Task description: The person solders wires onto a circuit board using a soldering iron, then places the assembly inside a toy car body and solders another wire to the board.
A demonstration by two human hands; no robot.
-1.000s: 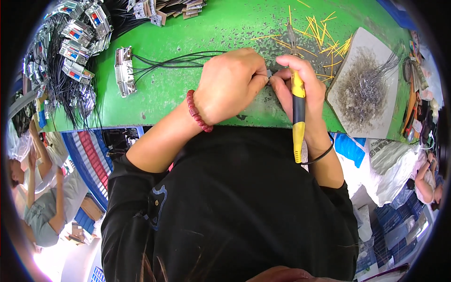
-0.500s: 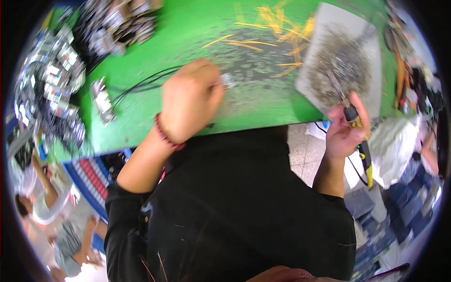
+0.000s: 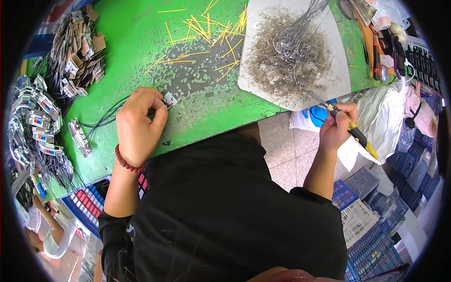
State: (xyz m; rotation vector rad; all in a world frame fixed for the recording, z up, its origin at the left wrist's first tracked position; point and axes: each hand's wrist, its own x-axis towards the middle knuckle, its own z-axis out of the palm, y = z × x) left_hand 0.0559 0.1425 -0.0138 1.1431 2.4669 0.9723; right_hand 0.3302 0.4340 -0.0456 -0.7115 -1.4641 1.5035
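Two bare hands work over a green bench (image 3: 141,42), seen from above our own head, our black shirt filling the lower half of the view. The bench paint is worn dark in the middle, where most of the handling seems to happen.

At the top right lies a pale board (image 3: 338,80), overhanging the bench edge and dusted with fine brown debris; a loop of thin grey wire (image 3: 296,33) rests on it. We judge the board is there to catch scrap and keep it off the bench.

At the far left sit heaps of small assemblies with black leads (image 3: 37,122), and above them a pile of small brown and white pieces (image 3: 80,51), both within reach of the left arm. Yellow sticks (image 3: 211,30) lie scattered near the board.

Our left hand (image 3: 136,127), a red bead bracelet (image 3: 126,162) at its wrist, is curled closed on the bench, fingertips pinching a small square part (image 3: 169,99) flat against the surface, likely to steady it. Black leads (image 3: 105,117) trail from under the hand toward a loose assembly (image 3: 80,137).

Our right hand (image 3: 336,129) is off the bench edge, closed around a yellow-handled tool (image 3: 357,136) held like a pen, its tip angled up to touch the near edge of the board, well apart from the part.
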